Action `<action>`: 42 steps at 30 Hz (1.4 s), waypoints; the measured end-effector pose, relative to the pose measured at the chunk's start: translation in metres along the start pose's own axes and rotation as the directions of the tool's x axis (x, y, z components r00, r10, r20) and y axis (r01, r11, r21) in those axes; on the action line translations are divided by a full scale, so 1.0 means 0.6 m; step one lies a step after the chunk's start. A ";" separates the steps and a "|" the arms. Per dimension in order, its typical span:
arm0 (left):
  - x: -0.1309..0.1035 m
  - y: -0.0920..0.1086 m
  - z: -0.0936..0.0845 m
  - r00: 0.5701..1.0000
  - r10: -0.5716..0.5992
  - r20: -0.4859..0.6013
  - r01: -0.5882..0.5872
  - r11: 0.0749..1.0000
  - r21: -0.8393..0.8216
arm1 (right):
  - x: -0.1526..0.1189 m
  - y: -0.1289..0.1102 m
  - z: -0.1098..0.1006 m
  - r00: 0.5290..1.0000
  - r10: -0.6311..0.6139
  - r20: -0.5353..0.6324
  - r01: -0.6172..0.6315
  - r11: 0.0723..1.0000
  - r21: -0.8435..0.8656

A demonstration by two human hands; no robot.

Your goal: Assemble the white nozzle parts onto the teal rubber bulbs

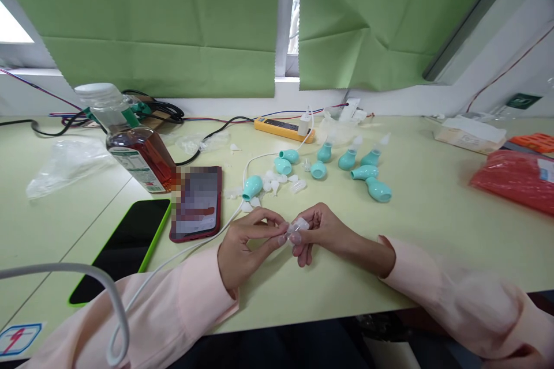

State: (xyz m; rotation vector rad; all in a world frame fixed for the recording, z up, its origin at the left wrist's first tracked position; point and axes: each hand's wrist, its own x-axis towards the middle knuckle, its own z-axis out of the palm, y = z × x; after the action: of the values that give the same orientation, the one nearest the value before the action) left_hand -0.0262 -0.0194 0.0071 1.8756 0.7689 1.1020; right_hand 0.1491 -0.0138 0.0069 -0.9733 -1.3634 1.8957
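Note:
Both of my hands meet over the near middle of the table. A small clear plastic fitting (298, 227) is pinched between them; its exact shape is partly hidden by fingers. My left hand (251, 245) grips its left side with thumb and fingertips. From the right, my right hand (320, 233) holds it between thumb and curled fingers. Just beyond lie several teal squeeze bulbs, among them a near one (253, 188) and one on its side at the right (379, 189). Two bulbs at the back, one here (347, 159), carry translucent tips. Loose white tips (274, 185) and clear pieces are scattered among them.
Left are a phone with a red case (197, 204), a green-edged phone (125, 242) and a bottle of amber liquid (138, 150). A white cable (190, 249) runs past my left arm to a yellow power strip (281, 128). A red plastic package (515, 179) lies right.

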 end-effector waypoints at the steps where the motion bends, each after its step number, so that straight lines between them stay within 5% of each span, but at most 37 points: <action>1: 0.000 -0.001 0.000 1.000 0.005 0.010 -0.005 1.000 -0.005 | 0.000 0.000 -0.001 1.000 -0.002 -0.004 0.002 1.000 -0.001; 12: -0.007 -0.004 0.003 0.934 0.356 0.028 -0.355 0.917 0.181 | -0.008 -0.004 0.007 1.000 -0.020 -0.002 0.020 0.998 -0.064; 21: -0.018 -0.009 0.006 0.997 0.080 -0.021 -0.082 0.990 -0.112 | -0.002 -0.004 0.006 0.988 -0.150 -0.047 0.146 0.986 -0.078; 32: -0.023 -0.010 0.011 0.968 0.248 0.029 -0.250 0.957 0.146 | -0.005 0.007 0.010 0.975 -0.213 -0.071 0.188 0.947 -0.260; 35: -0.021 -0.005 0.009 0.980 0.193 0.044 -0.197 0.975 0.107 | -0.005 0.017 0.008 0.910 -0.410 -0.069 0.315 0.789 -0.527; 39: -0.008 0.006 0.005 0.994 -0.109 0.016 0.110 0.973 -0.202 | -0.005 0.029 0.002 0.728 -0.685 0.027 0.402 0.395 -0.826; 42: 0.000 0.008 0.006 0.965 -0.264 -0.007 0.240 0.887 -0.394 | -0.005 0.031 0.002 0.615 -0.782 0.102 0.430 0.225 -0.874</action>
State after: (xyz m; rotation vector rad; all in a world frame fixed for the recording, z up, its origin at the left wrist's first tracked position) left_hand -0.0224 -0.0232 0.0101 1.3703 0.7395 1.0582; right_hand 0.1487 -0.0224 -0.0098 -0.8714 -2.0527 0.2747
